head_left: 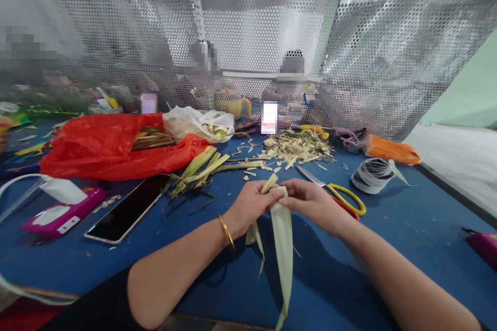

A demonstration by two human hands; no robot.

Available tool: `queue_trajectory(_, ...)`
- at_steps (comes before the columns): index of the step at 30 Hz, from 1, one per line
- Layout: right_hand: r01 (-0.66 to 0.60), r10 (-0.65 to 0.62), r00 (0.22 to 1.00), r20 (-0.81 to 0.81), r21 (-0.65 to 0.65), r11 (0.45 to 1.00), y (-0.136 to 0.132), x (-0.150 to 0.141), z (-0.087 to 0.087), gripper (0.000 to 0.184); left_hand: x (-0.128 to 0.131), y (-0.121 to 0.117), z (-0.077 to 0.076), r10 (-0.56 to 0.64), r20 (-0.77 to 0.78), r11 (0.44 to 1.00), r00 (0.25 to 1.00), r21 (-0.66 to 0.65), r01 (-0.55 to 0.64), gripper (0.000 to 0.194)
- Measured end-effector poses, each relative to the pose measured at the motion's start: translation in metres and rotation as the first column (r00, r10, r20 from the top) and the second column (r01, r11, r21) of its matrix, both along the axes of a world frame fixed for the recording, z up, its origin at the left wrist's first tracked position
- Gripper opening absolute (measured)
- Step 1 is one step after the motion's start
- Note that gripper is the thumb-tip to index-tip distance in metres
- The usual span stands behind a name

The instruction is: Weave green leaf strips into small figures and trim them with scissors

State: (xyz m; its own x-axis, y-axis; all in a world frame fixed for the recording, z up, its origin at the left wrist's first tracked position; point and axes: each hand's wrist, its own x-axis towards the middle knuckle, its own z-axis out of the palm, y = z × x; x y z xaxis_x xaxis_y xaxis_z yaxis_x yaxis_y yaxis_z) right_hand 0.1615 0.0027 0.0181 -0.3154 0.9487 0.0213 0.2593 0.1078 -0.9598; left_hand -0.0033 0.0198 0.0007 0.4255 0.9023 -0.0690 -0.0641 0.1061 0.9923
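Observation:
My left hand (248,206) and my right hand (312,201) meet over the blue table (407,227), both closed on the top of a pale green leaf strip (283,240). The strip hangs down toward me, with a thinner piece curling off its left side. A gold bangle sits on my left wrist. Just behind my right hand lie yellow-handled scissors (341,196). A bundle of green leaves (202,168) lies beyond my left hand.
A red plastic bag (101,147) holding leaves and a white bag (198,123) are at the back left. A phone (126,209) and a pink case (64,212) lie at left. Leaf trimmings (297,147), a thread spool (371,175) and an orange bag (390,149) sit before a perforated metal screen (388,57).

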Motion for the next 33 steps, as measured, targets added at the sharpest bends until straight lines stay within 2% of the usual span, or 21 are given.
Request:
queue_trajectory(3,0.065,-0.071,0.995,-0.065,-0.083,0.994,-0.002,-0.01,-0.014,0.03,0.0,0.001,0.001,-0.001,-0.003,1.0,1.0,-0.02,0.001,0.04)
queue_trajectory(7,0.202,-0.202,0.979,0.0,0.0,0.979,-0.001,-0.007,-0.017,0.027,-0.002,0.004,0.0,0.059,-0.014,0.998,0.998,0.014,-0.059,0.034)
queue_trajectory(12,0.231,-0.228,0.973,-0.043,0.09,0.969,-0.002,-0.007,-0.014,0.025,-0.003,0.005,-0.002,0.079,-0.03,0.995,0.996,0.055,-0.078,0.025)
queue_trajectory(16,0.251,-0.244,0.964,-0.103,0.065,0.966,-0.003,-0.009,-0.016,0.023,-0.002,0.003,0.001,0.047,-0.039,0.998,0.998,0.033,-0.045,0.022)
queue_trajectory(21,0.238,-0.232,0.97,-0.078,0.087,0.967,-0.001,-0.007,-0.019,0.022,-0.002,0.002,0.0,0.022,-0.042,1.0,0.999,0.019,-0.021,0.025)
queue_trajectory(28,0.262,-0.255,0.959,-0.121,0.047,0.964,-0.003,-0.01,-0.016,0.025,-0.003,0.004,-0.007,0.04,-0.065,0.993,0.997,0.115,-0.032,0.025)
queue_trajectory(33,0.272,-0.265,0.958,-0.111,0.055,0.961,-0.003,-0.01,-0.015,0.026,-0.003,0.002,-0.005,0.075,-0.113,0.981,0.991,0.187,-0.053,0.023)
